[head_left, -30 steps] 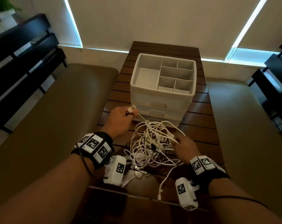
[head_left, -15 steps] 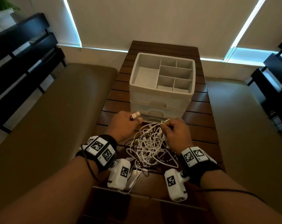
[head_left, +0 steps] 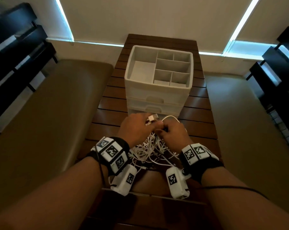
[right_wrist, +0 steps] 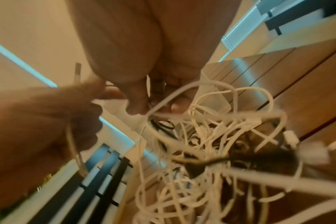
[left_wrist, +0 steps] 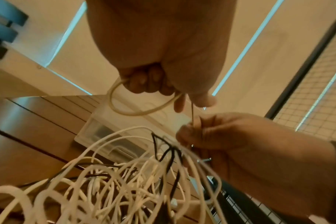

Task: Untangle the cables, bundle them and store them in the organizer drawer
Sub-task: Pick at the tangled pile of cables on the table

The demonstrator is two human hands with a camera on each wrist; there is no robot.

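- Standing over the slatted table (head_left: 198, 103), the person has both hands together just in front of the white organizer (head_left: 158, 83), its drawers closed so far as I can see.
- The left hand (head_left: 135, 128) has its fingers curled round one white cable, with the USB plug (head_left: 152, 117) poking out above the knuckles and a small loop (left_wrist: 136, 104) hanging under the fist.
- The right hand (head_left: 173, 135) pinches a thin strand right beside it; in the left wrist view that strand runs almost straight up from the right hand's fingers (left_wrist: 197, 133) to the left fist.
- The tangle of cables (head_left: 150, 150) lies on the table below and behind the hands, towards the person, so the held strand runs from the hands back down into it. I judge that freeing it means pulling up and away toward the organizer, with the left hand leading.
- Compared with a second ago, the right hand has come up off the pile to meet the left, and both hands sit nearer the organizer.
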